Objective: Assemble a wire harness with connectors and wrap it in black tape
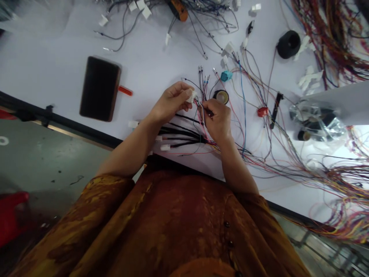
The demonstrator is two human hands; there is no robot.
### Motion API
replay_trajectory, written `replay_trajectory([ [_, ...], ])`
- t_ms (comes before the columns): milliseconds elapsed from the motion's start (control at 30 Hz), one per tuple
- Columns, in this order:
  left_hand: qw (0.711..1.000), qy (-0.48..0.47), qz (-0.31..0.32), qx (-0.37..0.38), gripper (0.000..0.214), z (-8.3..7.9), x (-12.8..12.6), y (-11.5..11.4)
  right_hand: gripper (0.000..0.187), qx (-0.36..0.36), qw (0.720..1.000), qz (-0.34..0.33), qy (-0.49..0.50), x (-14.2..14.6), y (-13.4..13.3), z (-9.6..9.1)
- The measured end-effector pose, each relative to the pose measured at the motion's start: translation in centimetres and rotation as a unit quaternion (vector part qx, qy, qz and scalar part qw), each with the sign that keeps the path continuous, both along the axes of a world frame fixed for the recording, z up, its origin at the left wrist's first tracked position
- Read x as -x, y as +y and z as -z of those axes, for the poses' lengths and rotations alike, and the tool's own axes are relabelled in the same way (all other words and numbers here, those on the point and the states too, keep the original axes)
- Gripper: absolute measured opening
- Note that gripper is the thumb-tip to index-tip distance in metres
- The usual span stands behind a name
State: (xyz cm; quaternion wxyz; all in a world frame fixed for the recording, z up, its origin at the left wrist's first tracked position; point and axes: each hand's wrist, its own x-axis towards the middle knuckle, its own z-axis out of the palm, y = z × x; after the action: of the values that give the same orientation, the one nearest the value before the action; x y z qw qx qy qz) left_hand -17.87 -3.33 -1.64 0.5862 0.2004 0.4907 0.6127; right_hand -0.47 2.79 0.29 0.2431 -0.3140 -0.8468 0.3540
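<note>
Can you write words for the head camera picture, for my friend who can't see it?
Two hands work over a white table. The left hand holds a small white connector, and the right hand is curled among thin wires. Many colored wires lie around them.

The pale lavender-white counter (52,50) runs diagonally across the frame, its dark edge cutting from left of centre to the lower right. At the left lies a dark rectangular tablet (100,89), with a short red-orange plastic rod (125,90) just beside its right end. Thin loose wires (121,32) and white connectors (145,12) scatter along the top edge, near an orange-handled tool (178,9) cut off by the frame. Centre right lie a teal connector (226,75), a red connector (262,112), and a black strip (276,110). A black spool (288,44) sits upper right, beside a thick multicoloured wire bundle (331,38). Below centre, black wires (181,133) end in white plugs (165,147).
</note>
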Motion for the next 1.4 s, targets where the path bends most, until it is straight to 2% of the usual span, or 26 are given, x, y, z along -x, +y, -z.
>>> replay_trajectory([
  [267, 0.999, 0.027, 0.012, -0.028, 0.011, -0.1, -0.3, -0.2, 0.035, 0.052, 0.998, 0.007, 0.026, 0.7, -0.2, 0.5],
  [433, 0.999, 0.015, -0.003, -0.043, 0.010, -0.2, -0.2, -0.2, 0.034, 0.094, 0.994, 0.033, 0.049, 0.8, -0.3, 0.8],
  [667, 0.996, 0.054, 0.013, -0.073, 0.013, -0.1, -0.1, -0.3, 0.039, 0.083, 0.994, 0.050, 0.050, 1.3, -0.9, 1.1],
  [800, 0.998, 0.044, 0.004, -0.052, 0.017, -0.4, 0.1, -0.4, 0.043, 0.100, 0.992, 0.048, 0.064, 1.3, -0.9, 1.0],
  [1033, 0.999, 0.030, 0.011, -0.038, 0.018, 0.0, -0.1, -0.5, 0.043, 0.047, 0.995, 0.042, 0.083, 0.9, -0.9, 0.6],
  [1300, 0.999, -0.019, -0.018, -0.045, 0.011, 0.0, -0.2, -0.5, 0.031, 0.011, 0.994, 0.038, 0.101, 1.4, -1.2, 1.4],
  [1400, 0.996, -0.067, -0.016, -0.055, 0.006, 0.1, 0.1, -0.5, 0.025, 0.004, 0.995, 0.046, 0.089, 1.5, -1.3, 1.3],
])
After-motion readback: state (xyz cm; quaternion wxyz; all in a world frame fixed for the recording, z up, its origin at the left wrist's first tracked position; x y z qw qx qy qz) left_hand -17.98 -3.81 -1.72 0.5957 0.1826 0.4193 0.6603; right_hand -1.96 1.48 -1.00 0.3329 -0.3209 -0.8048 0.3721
